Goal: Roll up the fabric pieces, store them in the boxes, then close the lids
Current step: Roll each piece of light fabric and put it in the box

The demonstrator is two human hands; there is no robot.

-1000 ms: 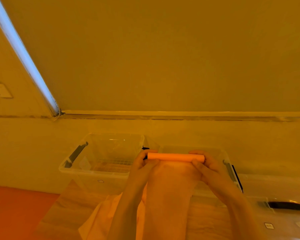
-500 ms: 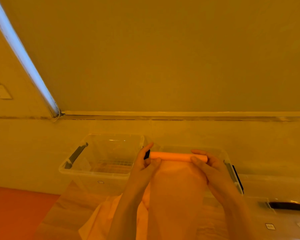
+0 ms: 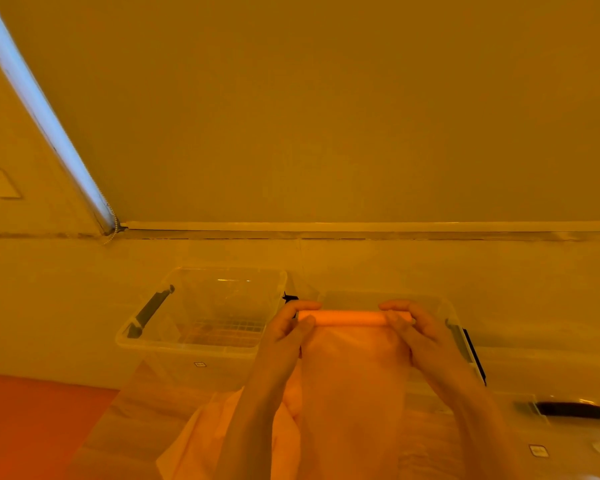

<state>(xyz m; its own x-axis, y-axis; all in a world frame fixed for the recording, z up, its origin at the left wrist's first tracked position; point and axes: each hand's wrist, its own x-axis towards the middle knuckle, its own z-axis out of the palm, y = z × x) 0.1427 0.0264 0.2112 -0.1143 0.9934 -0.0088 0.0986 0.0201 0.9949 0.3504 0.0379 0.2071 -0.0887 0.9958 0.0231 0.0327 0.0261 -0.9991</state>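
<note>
I hold an orange fabric piece (image 3: pixel 352 382) up in front of me, its top edge wound into a thin roll (image 3: pixel 350 317). My left hand (image 3: pixel 291 327) pinches the roll's left end and my right hand (image 3: pixel 413 327) pinches its right end. The unrolled part hangs down between my forearms. Behind the roll stand two clear plastic boxes without lids: the left box (image 3: pixel 201 344) and the right box (image 3: pixel 444 306), which my hands and the fabric partly hide.
More pale orange fabric (image 3: pixel 201 445) lies heaped on the wooden table below my left forearm. A clear lid with a black handle (image 3: pixel 568 410) lies at the right. The left box has a dark handle (image 3: pixel 149 311). A wall rises close behind the boxes.
The fingers of both hands have shifted on the roll as it turns. The roll stays at about the same height in front of the right box.
</note>
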